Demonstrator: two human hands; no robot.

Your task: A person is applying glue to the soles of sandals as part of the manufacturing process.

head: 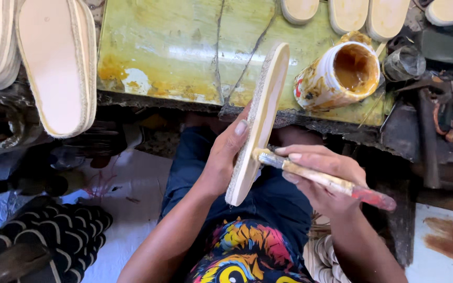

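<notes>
My left hand holds a pale shoe sole on edge, thumb against its rim, above my lap. My right hand grips a glue-caked brush with a red handle end; its bristles touch the sole's edge near the lower half. An open can of amber glue, smeared with drips, lies tilted on the cracked yellow-green worktop just right of the sole's upper end.
Another pale sole lies beside striped pieces at the upper left. Several soles line the worktop's far edge. Dark tools and clutter fill the right side. Black patterned uppers lie at the lower left.
</notes>
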